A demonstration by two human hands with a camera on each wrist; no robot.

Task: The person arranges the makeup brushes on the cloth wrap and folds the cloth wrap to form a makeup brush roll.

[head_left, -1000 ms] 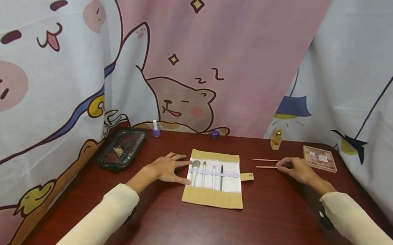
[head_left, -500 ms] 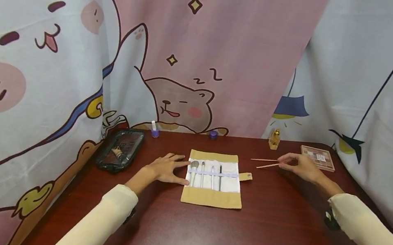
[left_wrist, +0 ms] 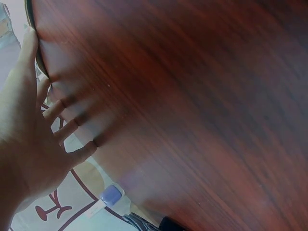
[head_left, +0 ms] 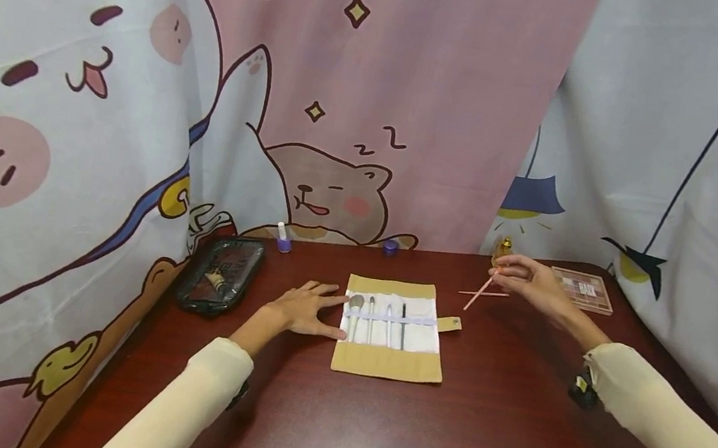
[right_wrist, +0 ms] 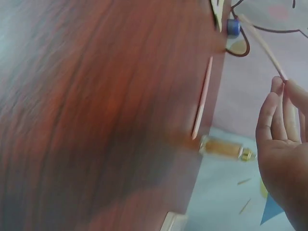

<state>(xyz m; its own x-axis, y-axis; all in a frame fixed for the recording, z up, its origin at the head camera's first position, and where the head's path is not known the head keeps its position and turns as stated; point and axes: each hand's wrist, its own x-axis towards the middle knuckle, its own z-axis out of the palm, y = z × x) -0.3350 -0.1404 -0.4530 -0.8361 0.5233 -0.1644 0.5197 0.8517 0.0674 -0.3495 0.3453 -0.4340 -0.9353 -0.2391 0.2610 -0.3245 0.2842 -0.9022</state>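
Note:
A tan and white brush roll [head_left: 387,364] lies unrolled on the table, with several makeup brushes [head_left: 357,303] under its pale band. Its short snap strap [head_left: 450,324] points right. My left hand [head_left: 303,309] rests at the roll's left edge, fingers spread and straight, thumb and index finger on the border. To the right, my right hand [head_left: 531,283] pinches a slim pink stick [head_left: 477,296] between thumb and fingertips, raised and tilted down to the left. A similar pink stick [right_wrist: 203,98] lies on the table behind it.
At the back stand a purple-and-white nail polish bottle [head_left: 284,237], a small purple jar [head_left: 390,247] and a gold perfume bottle [head_left: 502,247], partly behind my right hand. A black pouch [head_left: 221,274] lies left, an eyeshadow palette [head_left: 585,290] back right.
My right hand has lifted one pink stick off the table and moved left with it, tilting it more steeply. My left hand and the brush roll have stayed put.

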